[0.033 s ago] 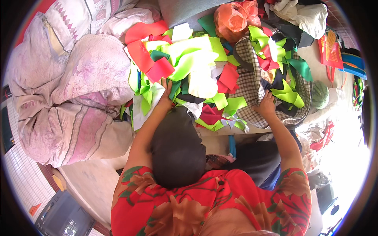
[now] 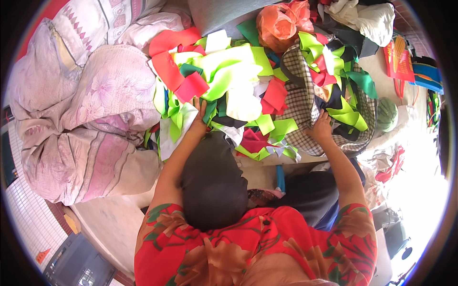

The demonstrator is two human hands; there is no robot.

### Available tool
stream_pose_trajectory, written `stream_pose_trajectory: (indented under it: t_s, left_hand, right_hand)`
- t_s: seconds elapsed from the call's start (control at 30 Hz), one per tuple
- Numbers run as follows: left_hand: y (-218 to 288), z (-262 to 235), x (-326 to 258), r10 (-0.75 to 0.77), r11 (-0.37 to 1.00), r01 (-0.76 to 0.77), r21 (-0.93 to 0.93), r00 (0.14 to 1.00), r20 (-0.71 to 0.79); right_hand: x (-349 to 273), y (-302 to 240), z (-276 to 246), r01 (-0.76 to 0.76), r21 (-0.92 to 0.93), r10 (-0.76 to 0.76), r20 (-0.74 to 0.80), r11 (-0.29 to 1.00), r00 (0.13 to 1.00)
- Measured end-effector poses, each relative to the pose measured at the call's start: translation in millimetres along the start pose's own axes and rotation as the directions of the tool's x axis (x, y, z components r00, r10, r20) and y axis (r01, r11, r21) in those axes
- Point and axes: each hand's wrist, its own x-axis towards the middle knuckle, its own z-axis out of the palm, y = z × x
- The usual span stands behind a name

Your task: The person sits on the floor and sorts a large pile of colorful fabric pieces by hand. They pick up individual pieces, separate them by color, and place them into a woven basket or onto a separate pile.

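Note:
A heap of fabric scraps [image 2: 191, 86] in neon green, red, white, dark green and black lies in front of me. My left hand [image 2: 198, 123] reaches into its near left side, fingers stretched out and apart against the scraps, their tips partly covered. To the right of the heap is a brown-and-white checked cloth bag [image 2: 298, 107], its mouth spread, with more green, red and black scraps [image 2: 347, 114] inside. At the bag's near inner edge, my right hand [image 2: 320, 127] has its fingers curled over the rim and its thumb on the checked cloth.
Bundled pink and white floral bedding [image 2: 107, 90] fills the left. An orange plastic bag [image 2: 276, 28] sits behind the heap. A striped green round object [image 2: 387, 114] and a red bag [image 2: 400, 59] lie to the right. My raised knee [image 2: 214, 181] in dark cloth stands between my arms.
The whole picture has shifted very slightly. Both hands keep the same places on the scraps and the bag rim.

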Motion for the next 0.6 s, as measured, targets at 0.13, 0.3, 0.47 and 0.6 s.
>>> stream_pose_trajectory:
  t_s: [0.13,0.3,0.47,0.6]
  left_hand:
    - [8.3,-12.7,-5.9,-0.078,0.957,0.087,-0.278,0.996,0.042]
    - [-1.1,4.9,-13.4,-0.215,0.881,0.138,-0.452,0.969,-0.124]
    - [2.1,4.5,-9.7,-0.140,0.966,0.122,-0.230,0.988,-0.064]
    - [0.6,6.4,-9.2,-0.145,0.956,0.133,-0.260,0.989,-0.028]
  right_hand:
    - [-2.4,0.5,-0.7,-0.007,0.002,0.007,-0.067,1.000,0.998]
    - [-0.2,-7.3,-5.1,-0.037,0.074,0.041,-0.050,0.997,0.998]
    - [-1.2,-6.2,3.4,-0.081,0.051,0.084,-0.067,0.995,0.994]
    - [1.0,-5.9,7.6,-0.102,0.062,0.105,-0.060,0.993,0.993]
